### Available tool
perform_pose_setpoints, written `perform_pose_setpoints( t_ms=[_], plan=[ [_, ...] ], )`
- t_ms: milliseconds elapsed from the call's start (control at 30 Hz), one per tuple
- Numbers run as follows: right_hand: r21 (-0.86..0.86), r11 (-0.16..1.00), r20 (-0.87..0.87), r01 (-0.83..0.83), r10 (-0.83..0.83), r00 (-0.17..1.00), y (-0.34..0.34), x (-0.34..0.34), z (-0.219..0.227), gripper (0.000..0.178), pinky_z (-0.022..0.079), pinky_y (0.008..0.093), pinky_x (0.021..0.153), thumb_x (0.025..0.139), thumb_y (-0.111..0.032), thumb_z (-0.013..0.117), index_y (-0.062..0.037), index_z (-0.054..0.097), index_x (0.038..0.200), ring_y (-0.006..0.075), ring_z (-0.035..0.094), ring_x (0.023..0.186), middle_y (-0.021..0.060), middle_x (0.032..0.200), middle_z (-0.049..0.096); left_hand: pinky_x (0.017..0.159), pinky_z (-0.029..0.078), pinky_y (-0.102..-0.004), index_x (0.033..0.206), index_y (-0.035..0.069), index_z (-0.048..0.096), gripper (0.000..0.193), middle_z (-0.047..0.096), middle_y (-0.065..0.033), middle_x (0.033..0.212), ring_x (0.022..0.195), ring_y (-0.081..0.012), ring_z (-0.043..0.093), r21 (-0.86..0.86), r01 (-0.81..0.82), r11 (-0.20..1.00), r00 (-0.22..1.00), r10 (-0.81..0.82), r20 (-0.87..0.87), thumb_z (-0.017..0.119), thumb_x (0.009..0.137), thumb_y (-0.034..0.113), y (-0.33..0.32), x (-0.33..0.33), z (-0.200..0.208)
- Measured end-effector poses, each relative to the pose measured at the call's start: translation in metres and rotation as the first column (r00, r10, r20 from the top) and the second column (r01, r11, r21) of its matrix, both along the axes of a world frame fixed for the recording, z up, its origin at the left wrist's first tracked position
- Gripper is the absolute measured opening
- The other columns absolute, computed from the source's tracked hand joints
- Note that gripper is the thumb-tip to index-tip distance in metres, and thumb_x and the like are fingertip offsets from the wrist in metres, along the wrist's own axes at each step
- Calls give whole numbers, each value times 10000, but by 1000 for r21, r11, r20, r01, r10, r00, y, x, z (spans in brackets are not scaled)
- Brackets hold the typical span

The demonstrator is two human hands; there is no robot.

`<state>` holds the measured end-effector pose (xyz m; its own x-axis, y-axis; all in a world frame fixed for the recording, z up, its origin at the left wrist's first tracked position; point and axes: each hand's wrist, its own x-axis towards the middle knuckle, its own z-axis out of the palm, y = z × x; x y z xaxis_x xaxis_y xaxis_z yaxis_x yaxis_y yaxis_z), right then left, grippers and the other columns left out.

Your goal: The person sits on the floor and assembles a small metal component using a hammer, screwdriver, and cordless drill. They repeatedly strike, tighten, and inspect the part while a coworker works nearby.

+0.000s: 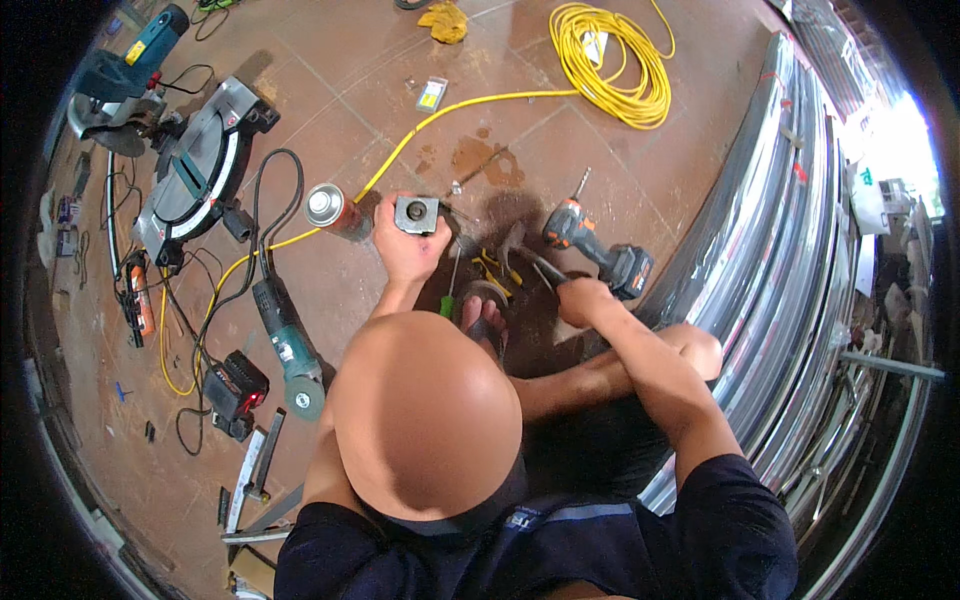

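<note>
My left hand [408,256] is closed round a square metal block with a round socket in its top face [416,213], held upright above the floor. In my right hand [583,301] is the handle of a hammer [541,265], its head pointing toward the block but apart from it. Between the hands, near my foot, lie a green-handled screwdriver [447,304] and yellow-handled pliers [496,277]. A spray can [334,210] stands just left of my left hand. Beyond my right hand rests a cordless drill [594,240] with a bit fitted.
A mitre saw [200,175] stands at the far left. An angle grinder [288,350] and a charger with a battery [235,388] lie nearer. A yellow hose [430,117] crosses the tiles to a coil [612,75]. Wrapped metal profiles [745,230] line the right side.
</note>
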<state>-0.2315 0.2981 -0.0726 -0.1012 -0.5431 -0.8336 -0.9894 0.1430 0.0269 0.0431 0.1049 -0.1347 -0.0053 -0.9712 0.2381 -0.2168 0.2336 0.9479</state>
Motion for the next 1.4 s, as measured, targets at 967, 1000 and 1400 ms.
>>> perform_pose_setpoints(
  t_ms=[967,1000,1400],
  plan=[
    [-615,614,377,494,-321,869,-20,12,-6,507,629,552,993,997,-276,809,-11,741,1425,498,793,1164,341,1197,809,928,598,-369,1204,59,700,570,738,-75,1075,1014,-210,733,-28,54,998,998,-54,-12,941,689,99,1,2,28],
    [-582,594,432,555,-353,830,-23,13,3,494,631,544,982,1007,-287,817,-28,752,1423,497,799,1145,331,1171,816,929,596,-371,1205,64,701,584,736,-75,1075,1021,-213,734,11,64,998,997,-63,-48,951,678,96,1,3,27],
    [-699,282,630,657,-192,753,-10,-3,93,409,583,452,1046,1093,-233,796,47,756,1389,312,783,1130,225,1211,831,975,617,-490,1233,59,674,650,741,-173,1135,1068,-416,759,-3,79,997,994,-79,-71,986,675,176,-4,1,11]
  ],
)
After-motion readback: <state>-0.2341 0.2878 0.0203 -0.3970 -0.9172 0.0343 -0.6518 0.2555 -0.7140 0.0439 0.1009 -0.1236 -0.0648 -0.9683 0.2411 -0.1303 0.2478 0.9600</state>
